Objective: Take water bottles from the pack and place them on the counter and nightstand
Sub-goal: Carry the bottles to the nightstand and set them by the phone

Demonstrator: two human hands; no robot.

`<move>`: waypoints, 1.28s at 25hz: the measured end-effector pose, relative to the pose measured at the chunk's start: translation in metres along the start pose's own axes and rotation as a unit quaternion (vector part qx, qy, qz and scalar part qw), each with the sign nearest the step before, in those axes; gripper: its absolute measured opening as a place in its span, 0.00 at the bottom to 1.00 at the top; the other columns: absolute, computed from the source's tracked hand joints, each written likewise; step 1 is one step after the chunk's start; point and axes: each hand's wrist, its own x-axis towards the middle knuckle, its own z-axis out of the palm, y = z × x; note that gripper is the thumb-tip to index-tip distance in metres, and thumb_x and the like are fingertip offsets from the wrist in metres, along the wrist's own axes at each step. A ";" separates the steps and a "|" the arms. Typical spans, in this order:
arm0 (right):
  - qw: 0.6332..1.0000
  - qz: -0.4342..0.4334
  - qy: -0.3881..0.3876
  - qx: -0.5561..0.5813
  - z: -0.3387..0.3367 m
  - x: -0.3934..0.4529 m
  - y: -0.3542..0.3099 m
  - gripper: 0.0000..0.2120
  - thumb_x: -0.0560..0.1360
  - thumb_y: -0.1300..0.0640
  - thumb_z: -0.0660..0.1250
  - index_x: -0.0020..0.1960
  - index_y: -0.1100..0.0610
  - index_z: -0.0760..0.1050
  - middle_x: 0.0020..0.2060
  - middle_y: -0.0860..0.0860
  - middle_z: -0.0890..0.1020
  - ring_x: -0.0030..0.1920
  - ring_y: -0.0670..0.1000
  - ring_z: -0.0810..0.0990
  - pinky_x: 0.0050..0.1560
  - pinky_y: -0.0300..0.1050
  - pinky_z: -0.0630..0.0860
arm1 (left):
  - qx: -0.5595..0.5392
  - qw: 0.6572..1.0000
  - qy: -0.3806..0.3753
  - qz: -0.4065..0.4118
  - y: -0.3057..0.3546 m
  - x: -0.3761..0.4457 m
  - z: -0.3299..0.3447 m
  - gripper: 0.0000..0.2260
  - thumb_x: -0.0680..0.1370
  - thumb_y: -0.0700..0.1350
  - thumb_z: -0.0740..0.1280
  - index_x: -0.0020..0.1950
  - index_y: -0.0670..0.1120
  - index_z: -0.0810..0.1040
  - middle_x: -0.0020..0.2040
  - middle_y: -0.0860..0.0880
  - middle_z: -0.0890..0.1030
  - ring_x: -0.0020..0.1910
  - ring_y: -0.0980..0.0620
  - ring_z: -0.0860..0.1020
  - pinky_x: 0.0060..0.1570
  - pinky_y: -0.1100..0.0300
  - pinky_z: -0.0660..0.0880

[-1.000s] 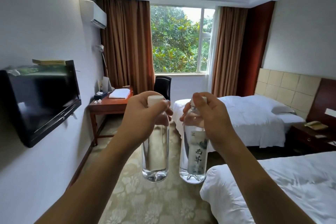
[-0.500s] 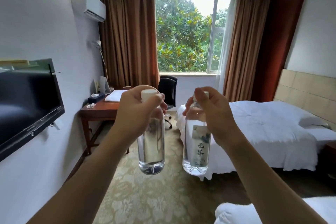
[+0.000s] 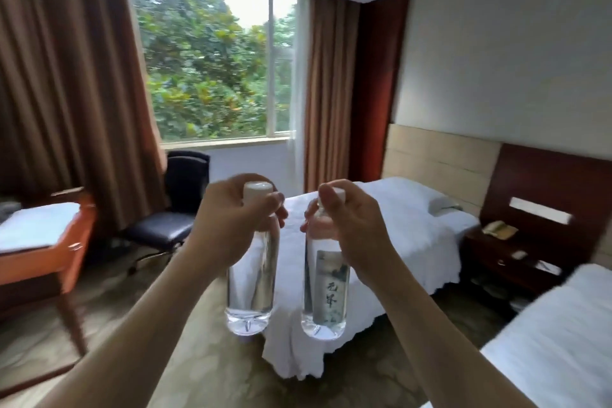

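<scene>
Left hand (image 3: 231,225) fingers curl around left bottle (image 3: 250,285) neck below cap. Right hand (image 3: 351,228) fingers pinch right bottle (image 3: 326,291) neck. Both bottles hang upright, apart.

1 head-worn wide-angle view looks forward and slightly down across the room toward the window (image 3: 212,53), both forearms close in the foreground.

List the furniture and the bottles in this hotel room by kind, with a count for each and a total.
Water bottles: 2, the left bottle in the left hand, the right bottle in the right hand
Beds: 2, far bed, near bed
Chair: 1
Desk: 1
Nightstand: 1
Total: 7
</scene>
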 end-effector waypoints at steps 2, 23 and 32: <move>0.997 -0.002 0.065 -0.034 -0.018 0.034 0.017 0.18 0.72 0.44 0.66 0.47 0.59 0.76 0.35 0.53 0.84 0.36 0.57 0.86 0.43 0.54 0.84 | -0.023 0.998 -0.057 0.007 -0.028 0.052 0.019 0.04 0.69 0.39 0.70 0.34 0.44 0.82 0.29 0.43 0.83 0.29 0.46 0.82 0.32 0.55 0.79; 0.935 0.011 0.327 -0.136 -0.302 0.318 0.225 0.19 0.72 0.42 0.66 0.50 0.58 0.75 0.36 0.52 0.84 0.35 0.55 0.85 0.42 0.52 0.84 | -0.163 0.948 -0.275 -0.007 -0.273 0.398 0.351 0.07 0.75 0.33 0.69 0.39 0.41 0.81 0.31 0.45 0.84 0.31 0.44 0.82 0.34 0.56 0.81; 0.900 0.039 0.357 -0.248 -0.415 0.445 0.319 0.19 0.75 0.44 0.63 0.52 0.60 0.76 0.44 0.55 0.86 0.42 0.53 0.85 0.42 0.43 0.82 | -0.199 0.913 -0.354 -0.050 -0.386 0.539 0.502 0.06 0.73 0.35 0.71 0.38 0.43 0.81 0.35 0.38 0.84 0.34 0.44 0.82 0.43 0.45 0.82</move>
